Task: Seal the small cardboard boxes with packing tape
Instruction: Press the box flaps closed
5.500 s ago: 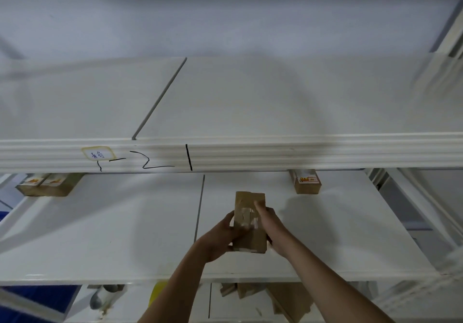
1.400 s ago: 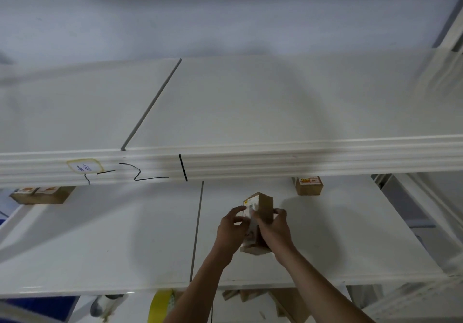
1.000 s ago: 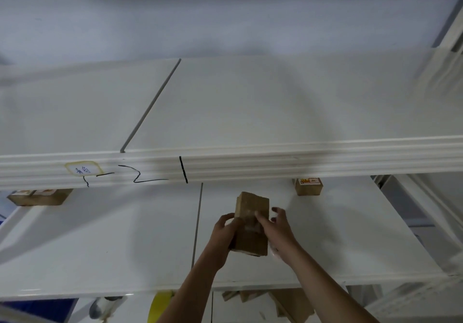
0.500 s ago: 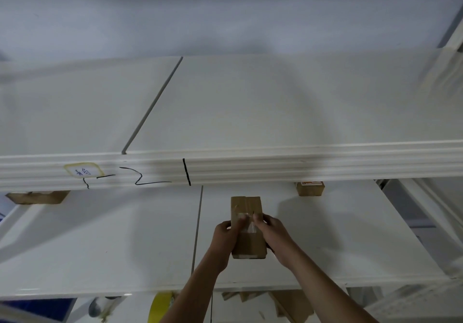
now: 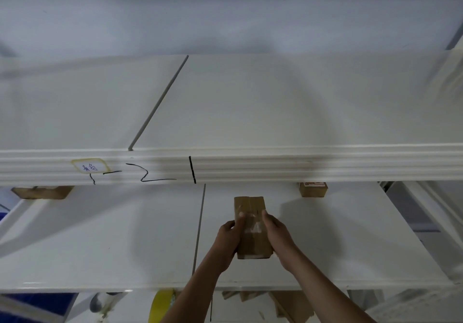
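A small brown cardboard box [image 5: 251, 241] stands lengthwise on the middle white shelf [image 5: 112, 242], with clear packing tape shining along its top seam. My left hand [image 5: 229, 238] grips its left side, thumb laid on the top face. My right hand [image 5: 276, 235] grips its right side, thumb pressing the tape on top. Below the shelf's front edge, a yellow roll of tape [image 5: 162, 305] shows partly.
The upper shelf [image 5: 250, 112] juts out above, its front rail marked with black pen and a label [image 5: 89, 168]. Small boxes sit at the back of the middle shelf: one at right [image 5: 313, 189], one at left [image 5: 42, 192]. More cardboard [image 5: 290, 305] lies on the level below.
The box was turned over in both hands and now lies flat with the taped face up. My thumbs have moved onto the tape. The view tilted slightly down.
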Available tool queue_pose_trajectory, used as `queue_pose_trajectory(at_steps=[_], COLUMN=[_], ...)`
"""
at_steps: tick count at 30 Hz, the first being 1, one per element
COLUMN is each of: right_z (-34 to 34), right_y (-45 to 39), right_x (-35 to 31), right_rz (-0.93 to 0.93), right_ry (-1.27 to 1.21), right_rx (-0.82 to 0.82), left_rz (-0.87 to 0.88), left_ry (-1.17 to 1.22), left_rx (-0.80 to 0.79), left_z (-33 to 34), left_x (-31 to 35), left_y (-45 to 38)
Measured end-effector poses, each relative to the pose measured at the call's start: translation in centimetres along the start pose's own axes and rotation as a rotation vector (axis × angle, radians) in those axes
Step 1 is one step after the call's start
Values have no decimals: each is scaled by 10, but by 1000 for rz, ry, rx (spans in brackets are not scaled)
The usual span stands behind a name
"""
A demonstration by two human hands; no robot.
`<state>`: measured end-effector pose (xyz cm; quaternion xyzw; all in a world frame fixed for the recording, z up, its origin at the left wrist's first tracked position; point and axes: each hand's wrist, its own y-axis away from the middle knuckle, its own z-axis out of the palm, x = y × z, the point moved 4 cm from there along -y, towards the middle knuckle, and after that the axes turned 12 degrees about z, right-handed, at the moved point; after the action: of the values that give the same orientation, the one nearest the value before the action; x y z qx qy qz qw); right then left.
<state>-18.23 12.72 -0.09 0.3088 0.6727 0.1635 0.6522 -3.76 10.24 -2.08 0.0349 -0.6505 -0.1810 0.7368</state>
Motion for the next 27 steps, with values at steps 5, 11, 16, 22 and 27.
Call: queue_pose_trajectory(at_steps=[5, 11, 16, 22, 27], right_z=[-3, 5, 10, 12, 1], right_y=[-8, -1, 2, -1, -5], right_x=[2, -5, -5, -6, -4], right_rz=[42, -66, -101, -122, -36], right_ry=[-21, 11, 42, 100, -74], right_rx=[-40, 39, 82, 153, 117], left_rz=[-66, 28, 111, 123, 8], left_ry=[-63, -31, -83, -87, -109], left_rx=[-20, 16, 64, 72, -103], left_z=[-4, 4, 4, 10, 5], left_x=[4, 15, 22, 27, 22], left_y=[3, 5, 8, 9, 7])
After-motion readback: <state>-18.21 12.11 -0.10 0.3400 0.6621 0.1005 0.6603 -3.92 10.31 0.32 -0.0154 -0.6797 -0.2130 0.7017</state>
